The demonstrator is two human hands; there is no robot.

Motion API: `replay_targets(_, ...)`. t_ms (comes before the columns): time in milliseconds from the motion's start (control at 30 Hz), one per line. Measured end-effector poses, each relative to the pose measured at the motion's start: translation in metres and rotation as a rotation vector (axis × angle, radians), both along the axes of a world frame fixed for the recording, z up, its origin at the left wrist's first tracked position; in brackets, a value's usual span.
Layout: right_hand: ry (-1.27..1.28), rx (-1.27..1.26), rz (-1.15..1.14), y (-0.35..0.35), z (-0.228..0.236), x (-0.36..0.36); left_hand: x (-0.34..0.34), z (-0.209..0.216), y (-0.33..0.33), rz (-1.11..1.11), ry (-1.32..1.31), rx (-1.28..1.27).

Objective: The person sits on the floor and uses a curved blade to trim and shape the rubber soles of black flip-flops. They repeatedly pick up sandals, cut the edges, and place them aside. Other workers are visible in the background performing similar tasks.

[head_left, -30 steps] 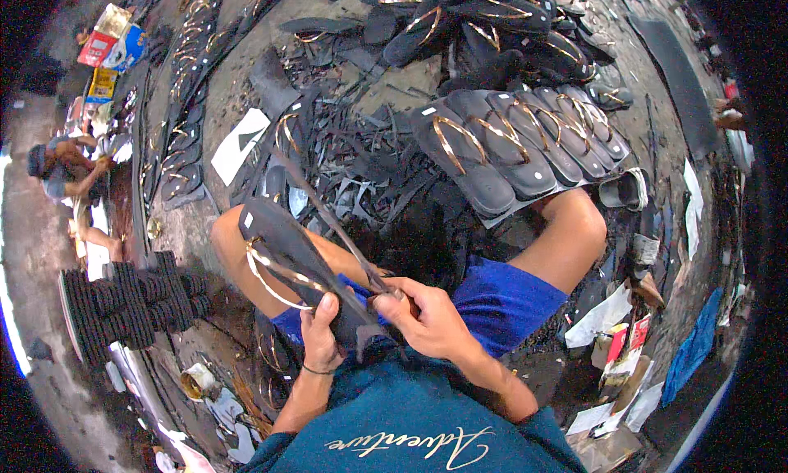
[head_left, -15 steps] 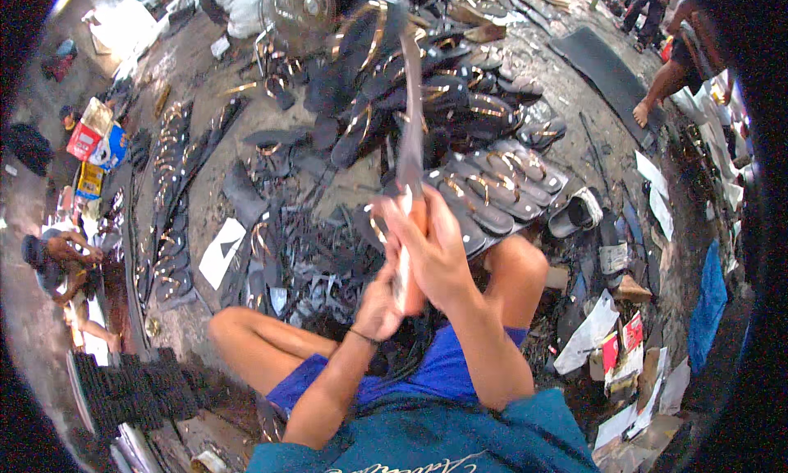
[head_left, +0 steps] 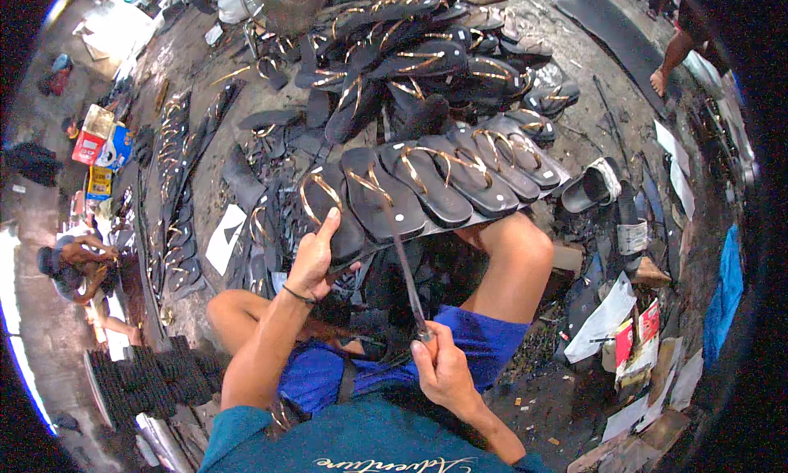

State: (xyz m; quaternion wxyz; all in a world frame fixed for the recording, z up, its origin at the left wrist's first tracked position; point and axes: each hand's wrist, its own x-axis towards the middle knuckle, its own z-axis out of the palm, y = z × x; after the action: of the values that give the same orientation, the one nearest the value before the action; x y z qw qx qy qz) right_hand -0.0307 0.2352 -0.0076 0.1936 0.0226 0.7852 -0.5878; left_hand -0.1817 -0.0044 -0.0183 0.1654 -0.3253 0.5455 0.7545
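Observation:
In my right hand (head_left: 446,368), close to my lap, is a knife (head_left: 405,268) with a long, narrow blade. The blade points up and away, its tip near a sandal, and my fist hides the handle. My left hand (head_left: 314,261) grips the near end of the leftmost sandal (head_left: 327,208), thumb on top and the other fingers mostly underneath. This black sandal with gold straps lies at the left end of a row of several similar sandals (head_left: 427,185), side by side above my legs on a dark sheet or board (head_left: 460,226).
A large heap of black sandals (head_left: 394,71) lies beyond the row. More sandals stand in lines (head_left: 171,194) at the left. One loose slide (head_left: 592,187), paper scraps (head_left: 601,317) and a dark mat (head_left: 611,46) are at the right. Another person (head_left: 78,268) sits far left.
My hands were together on the raised knife and are now apart. The right one has lowered the knife toward my lap; the left has moved to the leftmost sandal and taken hold of it.

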Motion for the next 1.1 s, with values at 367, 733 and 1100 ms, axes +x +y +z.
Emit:
replay_targets(367, -0.025, -0.028, 0.282, -0.008, -0.029, -0.068, 0.021, -0.008, 0.018, 0.024, 0.020, -0.003)
replay_targets(733, 0.073, 0.374, 0.329, -0.038, -0.070, -0.084, 0.053, -0.020, 0.063, 0.154, 0.038, 0.210)
replay_targets(1100, 0.366, 0.486, 0.450, -0.045, -0.166, -0.114, 0.060, -0.011, 0.074, 0.304, -0.030, 0.380)
